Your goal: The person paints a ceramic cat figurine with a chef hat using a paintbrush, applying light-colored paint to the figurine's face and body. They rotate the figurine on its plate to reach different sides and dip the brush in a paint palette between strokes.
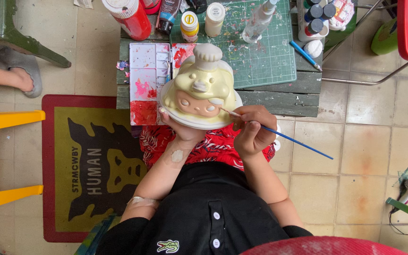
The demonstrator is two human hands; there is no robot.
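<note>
Left hand (181, 128) is under the figurine (199, 89), fingers curled up around its lower rim, grip closed on it and holding it just off the near edge of the surface (279, 101), over the lap. The figurine is a pale yellow character head with a peach face, its cream topknot pointing toward the far edge.

Right hand (252, 130) sits just right of the figurine, grip pinched tight on a thin brush (279, 134). The blue handle runs out to the right past the hand, and the pale tip meets the figurine's lower right side, beside the face.

On the surface, a white palette (147, 80) smeared with pink and red lies at the near left corner, touching the figurine's left side as seen from above. A green cutting mat (265, 56), flecked with paint, covers the middle and far part. Along the far edge stand a red bottle (128, 16), a yellow-capped bottle (190, 26), a cream bottle (214, 19) and a clear bottle (259, 21). A second blue brush (304, 55) lies at the mat's right edge.

On the floor to the left, a yellow stool (1, 160) and a red-bordered rug (86, 165). Someone else's foot (17, 78) in a sandal shows at far left.
</note>
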